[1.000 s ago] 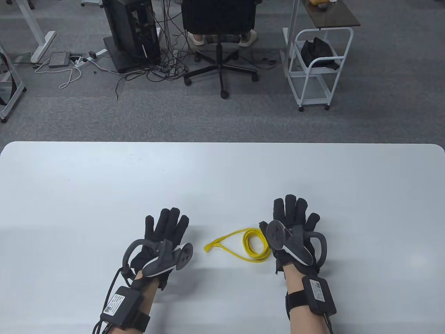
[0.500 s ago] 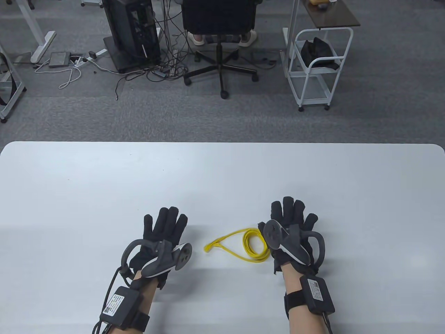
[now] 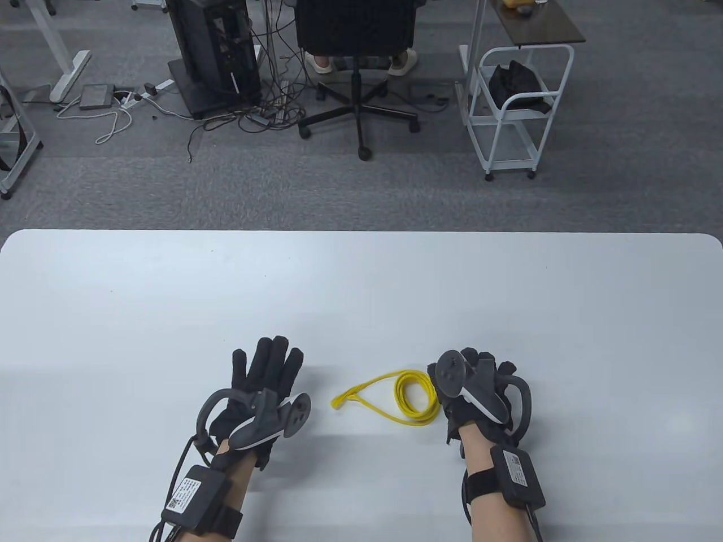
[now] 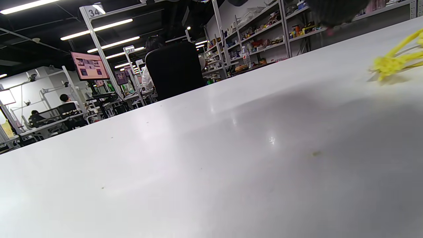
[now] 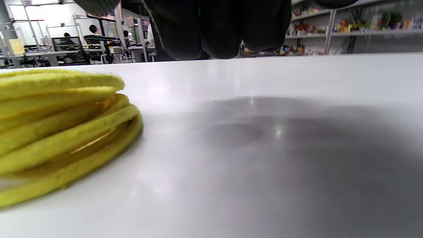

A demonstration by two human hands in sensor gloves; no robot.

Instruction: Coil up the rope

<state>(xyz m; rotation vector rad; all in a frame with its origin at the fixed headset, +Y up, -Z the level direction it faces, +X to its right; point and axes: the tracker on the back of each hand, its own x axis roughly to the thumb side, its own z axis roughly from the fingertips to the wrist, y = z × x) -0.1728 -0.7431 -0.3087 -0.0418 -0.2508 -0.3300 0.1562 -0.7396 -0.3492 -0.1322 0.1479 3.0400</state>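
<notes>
The yellow rope [image 3: 416, 398] lies on the white table [image 3: 361, 282] in a small coil of several loops. A short tail runs left from the coil to a knotted end [image 3: 338, 401]. My left hand [image 3: 270, 364] rests flat, fingers spread, left of the knotted end and apart from it. My right hand [image 3: 480, 366] sits just right of the coil with its fingers bent down, holding nothing. In the right wrist view the stacked loops [image 5: 59, 125] are close on the left and the gloved fingers [image 5: 214, 29] hang above the table. The left wrist view shows the knotted end [image 4: 393, 61] at far right.
Beyond the table's far edge are an office chair [image 3: 356, 34], a computer tower with cables [image 3: 214, 51] and a white cart [image 3: 514, 107] on the carpet.
My right hand's fingers have bent down and drawn back from their stretched-out pose. The left hand and the rope have stayed in place.
</notes>
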